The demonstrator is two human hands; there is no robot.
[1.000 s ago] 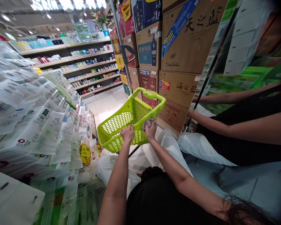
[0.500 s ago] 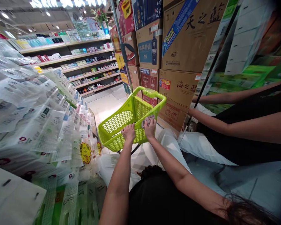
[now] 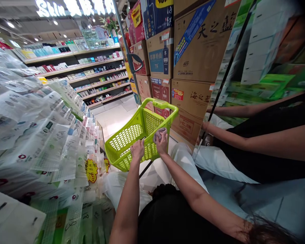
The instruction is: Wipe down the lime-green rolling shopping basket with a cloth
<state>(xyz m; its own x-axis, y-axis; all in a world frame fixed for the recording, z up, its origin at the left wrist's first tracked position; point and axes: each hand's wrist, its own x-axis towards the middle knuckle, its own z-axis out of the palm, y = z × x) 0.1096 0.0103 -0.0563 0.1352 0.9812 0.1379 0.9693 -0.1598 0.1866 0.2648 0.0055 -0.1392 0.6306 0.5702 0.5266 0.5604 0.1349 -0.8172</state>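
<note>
In front of me on the floor stands a lime-green shopping basket (image 3: 125, 131) with slotted walls and a loop handle (image 3: 159, 103) at its far right. My left hand (image 3: 137, 149) is closed over the near rim, fingers curled to the inside. A crumpled greyish cloth (image 3: 159, 134) is bunched in my right hand (image 3: 162, 143), which presses it against the basket's right outer side, below the handle. No goods show inside the basket. A dark rod (image 3: 145, 169) runs down from its underside.
Plastic-wrapped packs (image 3: 48, 135) are stacked close on my left, with yellow price tags (image 3: 92, 170). Cardboard cartons (image 3: 190, 101) rise on the right beside a mirror-like panel (image 3: 244, 112) reflecting my arms. A metal pole (image 3: 125, 44) stands ahead. Stocked shelves (image 3: 96, 73) lie beyond the tiled floor (image 3: 117, 115).
My right hand with the cloth has shifted slightly on the basket's side. The basket sits slightly lower and further left in view; my left hand stays on its rim.
</note>
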